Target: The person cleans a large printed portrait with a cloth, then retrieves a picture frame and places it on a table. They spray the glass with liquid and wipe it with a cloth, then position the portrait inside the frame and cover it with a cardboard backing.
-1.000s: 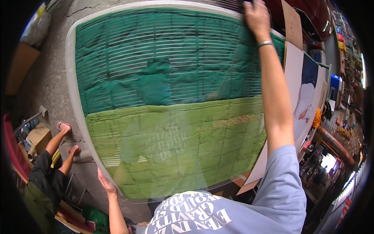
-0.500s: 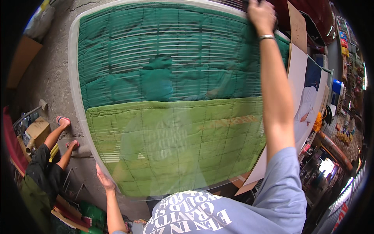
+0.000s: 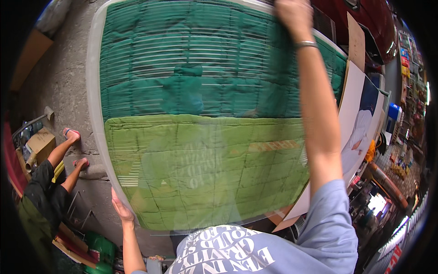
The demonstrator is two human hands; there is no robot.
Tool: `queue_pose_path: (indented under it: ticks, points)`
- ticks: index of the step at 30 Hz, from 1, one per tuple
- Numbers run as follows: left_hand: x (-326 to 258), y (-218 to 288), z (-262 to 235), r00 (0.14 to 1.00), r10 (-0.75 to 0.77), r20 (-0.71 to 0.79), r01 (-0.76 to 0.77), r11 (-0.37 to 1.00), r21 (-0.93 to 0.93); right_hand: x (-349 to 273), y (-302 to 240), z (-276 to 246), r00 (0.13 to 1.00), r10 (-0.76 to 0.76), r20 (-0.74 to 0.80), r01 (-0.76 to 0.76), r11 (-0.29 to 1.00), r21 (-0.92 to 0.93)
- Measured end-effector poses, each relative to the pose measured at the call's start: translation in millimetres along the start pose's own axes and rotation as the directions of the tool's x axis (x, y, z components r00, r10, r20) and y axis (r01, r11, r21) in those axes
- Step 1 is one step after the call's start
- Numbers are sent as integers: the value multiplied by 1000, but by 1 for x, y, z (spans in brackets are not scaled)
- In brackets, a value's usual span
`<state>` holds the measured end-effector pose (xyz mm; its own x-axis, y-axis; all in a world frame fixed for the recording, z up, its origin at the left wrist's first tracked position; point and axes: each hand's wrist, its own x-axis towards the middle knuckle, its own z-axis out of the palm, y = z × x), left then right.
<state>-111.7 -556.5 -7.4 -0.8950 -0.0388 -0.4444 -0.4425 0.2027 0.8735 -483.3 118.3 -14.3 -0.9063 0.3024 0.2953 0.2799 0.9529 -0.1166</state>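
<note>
Left hand [image 3: 122, 208] lies flat along a glassy pane [image 3: 196, 160] over quilted cloth [image 3: 260, 187] — right hand [image 3: 295, 19] blurred, hold unclear.

Over the transparent pane [image 3: 200, 150], middle and left give you a flat, open passage to the far edge. Right portion obstructed: your right forearm [image 3: 319, 105] crosses it lengthwise, with your right hand [image 3: 295, 17] at the far edge. Your left hand [image 3: 122, 209] occupies the near part of the left edge; farther up, you could pass along the pale edging [image 3: 93, 77]. Beyond it: a strip of concrete floor [image 3: 77, 86], bounded by another person's feet [image 3: 71, 134]. On the right, a pale panel [image 3: 350, 91] and brown board [image 3: 356, 41] limit you. Your torso [image 3: 223, 251] blocks the near edge's middle.
</note>
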Motion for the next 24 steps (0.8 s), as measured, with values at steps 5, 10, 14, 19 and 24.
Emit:
queue_pose_path:
  ticks: [5, 10, 14, 19, 24]
  points:
    - [-1, 3, -5, 999, 4, 53, -7, 998, 57, -18, -145, 21, 866, -485, -126, 498, 804, 325]
    - [7, 16, 16, 999, 24, 30, -27, 993, 117, 6, 84, -1, 663, -749, 15, 591, 510, -625]
    - [0, 33, 21, 978, 207, 4, -178, 835, 521, 17, 108, 5, 886, -383, 260, 438, 513, -738]
    - [-8, 44, 14, 997, 72, -33, -58, 949, 311, 8, -90, 71, 822, -564, -78, 562, 826, -53]
    - [-1, 44, 12, 991, -114, 76, 84, 945, 317, 10, -25, 52, 829, -557, 36, 527, 803, 278]
